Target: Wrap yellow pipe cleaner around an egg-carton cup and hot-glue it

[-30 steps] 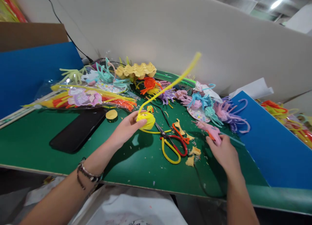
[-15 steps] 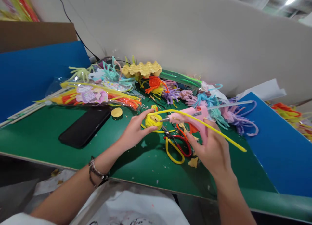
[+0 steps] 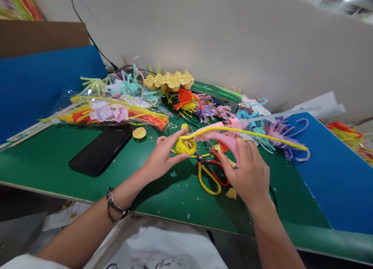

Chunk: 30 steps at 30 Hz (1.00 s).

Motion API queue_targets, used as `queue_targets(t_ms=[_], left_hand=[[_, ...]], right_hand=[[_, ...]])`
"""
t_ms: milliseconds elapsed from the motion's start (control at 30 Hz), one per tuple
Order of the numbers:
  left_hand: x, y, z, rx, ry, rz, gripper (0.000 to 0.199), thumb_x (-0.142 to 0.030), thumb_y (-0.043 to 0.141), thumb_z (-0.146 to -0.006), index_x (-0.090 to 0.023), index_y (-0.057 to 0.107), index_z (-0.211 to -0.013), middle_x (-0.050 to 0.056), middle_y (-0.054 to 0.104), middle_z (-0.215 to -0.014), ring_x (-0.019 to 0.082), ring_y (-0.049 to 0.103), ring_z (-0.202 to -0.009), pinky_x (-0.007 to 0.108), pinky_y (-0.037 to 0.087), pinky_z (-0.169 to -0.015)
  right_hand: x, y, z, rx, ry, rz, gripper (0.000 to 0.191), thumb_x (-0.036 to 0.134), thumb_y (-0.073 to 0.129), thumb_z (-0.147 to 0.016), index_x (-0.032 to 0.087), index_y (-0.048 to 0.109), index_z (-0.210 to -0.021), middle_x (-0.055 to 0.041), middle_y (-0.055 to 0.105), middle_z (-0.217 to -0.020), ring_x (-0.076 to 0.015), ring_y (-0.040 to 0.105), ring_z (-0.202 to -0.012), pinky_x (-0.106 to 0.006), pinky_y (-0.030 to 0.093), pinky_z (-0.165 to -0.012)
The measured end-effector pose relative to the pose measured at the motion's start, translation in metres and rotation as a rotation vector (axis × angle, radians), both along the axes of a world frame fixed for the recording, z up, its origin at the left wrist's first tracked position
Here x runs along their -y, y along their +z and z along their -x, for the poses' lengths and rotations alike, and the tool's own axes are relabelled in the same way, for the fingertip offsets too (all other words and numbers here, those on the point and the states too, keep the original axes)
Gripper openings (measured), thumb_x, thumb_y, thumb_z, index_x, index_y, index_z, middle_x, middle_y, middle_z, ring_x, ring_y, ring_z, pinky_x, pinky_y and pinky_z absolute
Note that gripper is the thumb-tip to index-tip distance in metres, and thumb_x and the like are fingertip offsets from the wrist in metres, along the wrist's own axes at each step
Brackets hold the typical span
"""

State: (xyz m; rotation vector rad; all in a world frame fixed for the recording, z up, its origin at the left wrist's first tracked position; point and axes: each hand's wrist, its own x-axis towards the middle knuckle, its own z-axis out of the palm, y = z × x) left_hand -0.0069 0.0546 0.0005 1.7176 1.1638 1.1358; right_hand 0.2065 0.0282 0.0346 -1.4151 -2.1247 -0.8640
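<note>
My left hand (image 3: 163, 154) pinches a small yellow coiled cup (image 3: 184, 146) between thumb and fingers. From the cup's upper edge a long yellow pipe cleaner (image 3: 271, 137) runs right, passing over my right hand. My right hand (image 3: 249, 168) is wrapped round the handle of a pink glue gun (image 3: 230, 139). The gun's nozzle is at the top rim of the cup, partly behind the yellow strand. A clear glue stick (image 3: 271, 117) sticks out of the gun's back. Below the gun lie scissors (image 3: 214, 172) with red and yellow handles.
A black phone (image 3: 100, 154) and a round yellow piece (image 3: 139, 134) lie to the left. Behind are a bag of pipe cleaners (image 3: 110, 113), an egg-carton piece (image 3: 170, 81) and colourful bundles (image 3: 204, 110). Blue boards (image 3: 344, 176) stand at both sides.
The glue gun's nozzle has moved from the cup's middle to its upper rim, and the gun has shifted left. The cup is turned slightly, and the yellow strand's free end has swung up and right.
</note>
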Motion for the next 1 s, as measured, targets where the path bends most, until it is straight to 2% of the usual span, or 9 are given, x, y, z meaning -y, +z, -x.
queue_targets(t_ms=[167,400,533,667,1000], left_hand=[[-0.001,-0.006,0.002,-0.126,0.014,-0.057,0.057,-0.037,0.064,-0.075,-0.024,0.047,-0.128,0.007,0.055,-0.129,0.027,0.051,-0.108,0.031,0.029,-0.09],[-0.001,-0.005,0.002,-0.339,0.024,-0.115,0.057,-0.031,0.06,-0.079,-0.022,0.039,-0.131,0.006,0.054,-0.13,0.023,0.051,-0.109,0.031,0.034,-0.088],[0.0,-0.002,0.002,-0.358,0.023,-0.126,0.057,-0.029,0.06,-0.08,-0.021,0.038,-0.131,0.007,0.053,-0.131,0.023,0.052,-0.108,0.032,0.035,-0.088],[0.0,-0.002,0.002,-0.357,0.029,-0.113,0.056,-0.028,0.061,-0.08,-0.021,0.039,-0.131,0.007,0.052,-0.132,0.023,0.051,-0.109,0.033,0.034,-0.09],[-0.002,-0.001,0.002,-0.346,0.041,-0.091,0.056,-0.025,0.063,-0.078,-0.018,0.041,-0.129,0.008,0.053,-0.132,0.022,0.053,-0.106,0.031,0.031,-0.089]], right_hand=[[0.002,0.004,0.004,0.024,-0.002,-0.02,0.037,0.035,0.045,-0.087,0.012,0.046,-0.115,-0.0128,0.062,-0.087,-0.0223,0.061,-0.077,-0.027,0.048,-0.058],[0.001,0.008,0.006,0.057,0.015,-0.074,0.031,0.029,0.044,-0.087,0.008,0.049,-0.11,-0.0153,0.064,-0.088,-0.0218,0.063,-0.077,-0.026,0.049,-0.055],[0.001,0.009,0.004,0.051,0.02,-0.059,0.029,0.028,0.044,-0.087,0.011,0.051,-0.109,-0.0142,0.065,-0.09,-0.0215,0.064,-0.08,-0.026,0.05,-0.058],[0.003,0.01,0.003,0.015,0.026,-0.055,0.026,0.025,0.045,-0.087,0.011,0.054,-0.106,-0.0144,0.065,-0.092,-0.0224,0.064,-0.087,-0.029,0.052,-0.069],[0.007,0.012,0.002,0.044,0.028,-0.084,0.028,0.023,0.043,-0.087,0.013,0.052,-0.112,-0.0119,0.067,-0.087,-0.0215,0.064,-0.077,-0.028,0.051,-0.061]])
